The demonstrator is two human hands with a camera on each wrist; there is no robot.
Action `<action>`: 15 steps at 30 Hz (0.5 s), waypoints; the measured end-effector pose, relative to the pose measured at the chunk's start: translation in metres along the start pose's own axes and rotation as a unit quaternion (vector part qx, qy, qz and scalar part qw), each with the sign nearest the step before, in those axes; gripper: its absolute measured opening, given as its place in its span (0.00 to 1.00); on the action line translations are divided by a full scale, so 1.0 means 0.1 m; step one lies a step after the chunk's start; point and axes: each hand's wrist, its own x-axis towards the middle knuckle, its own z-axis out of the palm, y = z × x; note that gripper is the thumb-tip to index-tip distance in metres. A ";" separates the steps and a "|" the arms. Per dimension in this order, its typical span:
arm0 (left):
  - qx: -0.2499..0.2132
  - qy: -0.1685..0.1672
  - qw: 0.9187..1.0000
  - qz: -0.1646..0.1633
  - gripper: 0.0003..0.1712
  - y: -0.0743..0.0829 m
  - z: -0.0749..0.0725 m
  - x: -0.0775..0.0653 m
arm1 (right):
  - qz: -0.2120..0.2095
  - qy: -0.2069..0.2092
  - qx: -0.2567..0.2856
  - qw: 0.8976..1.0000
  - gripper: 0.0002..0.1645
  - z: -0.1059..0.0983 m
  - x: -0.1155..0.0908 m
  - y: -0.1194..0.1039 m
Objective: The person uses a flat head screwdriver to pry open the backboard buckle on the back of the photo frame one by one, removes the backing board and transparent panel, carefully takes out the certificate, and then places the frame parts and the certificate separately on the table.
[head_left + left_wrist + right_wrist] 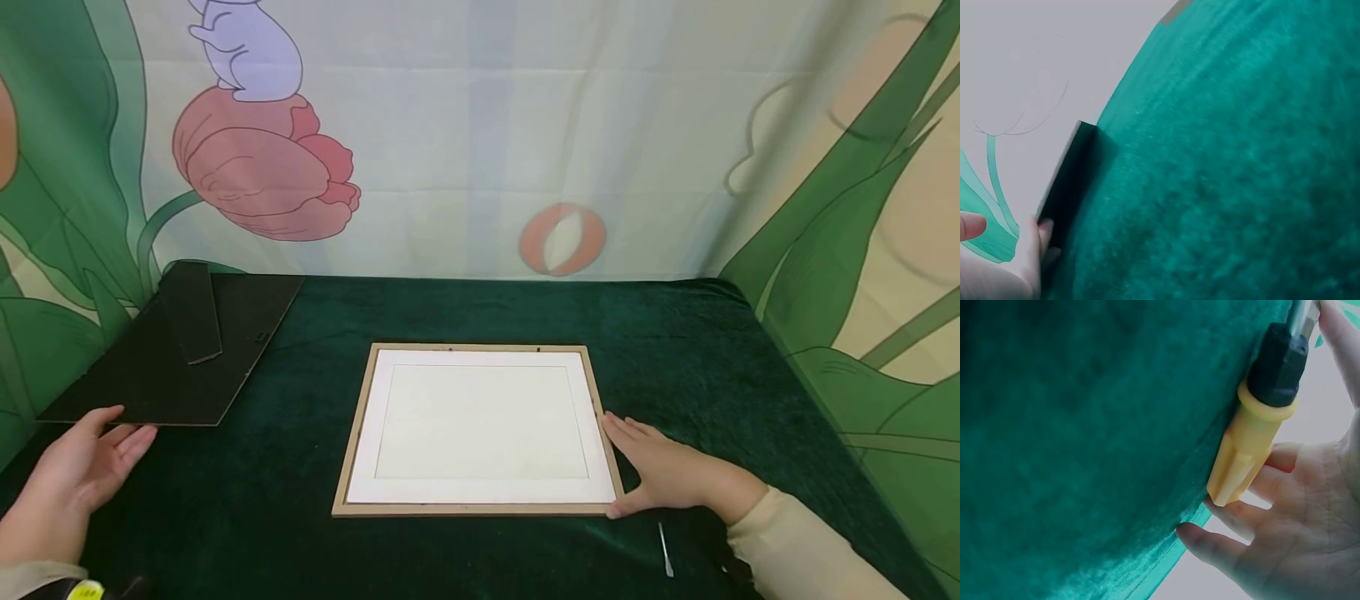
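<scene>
Frame [525, 510] lies on the table [720, 333], white mat [480, 491] inside; its backing [157, 375] is already off, well to its left, and closing up seems still undone. Count: one frame, one mat, one backing, one screwdriver [1261, 409] near the frame's front right corner. Left hand [86, 467], thumb apart, touches the backing; right hand [667, 471], fingers spread, touches the frame's right side.

Around the large pink flower [255, 179] printed on the pale backdrop [435, 167], a lilac animal figure [255, 54] sits directly on top, broad green leaves [63, 125] spread left, a pink-and-white oval [562, 240] and tall green foliage [832, 250] show to its right, and dark green cloth [697, 350] lies below.
</scene>
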 end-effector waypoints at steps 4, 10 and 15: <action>0.014 -0.029 0.999 -0.012 0.49 0.03 0.03 -0.03 | 0.001 -0.001 0.000 1.000 0.72 0.00 0.00 0.00; 0.018 -0.033 0.999 -0.014 0.51 0.05 0.08 -0.06 | 0.000 -0.001 0.001 1.000 0.72 0.00 0.00 0.01; 0.020 -0.036 0.999 -0.010 0.49 0.05 0.15 -0.10 | -0.001 -0.001 0.002 1.000 0.73 0.00 0.01 0.02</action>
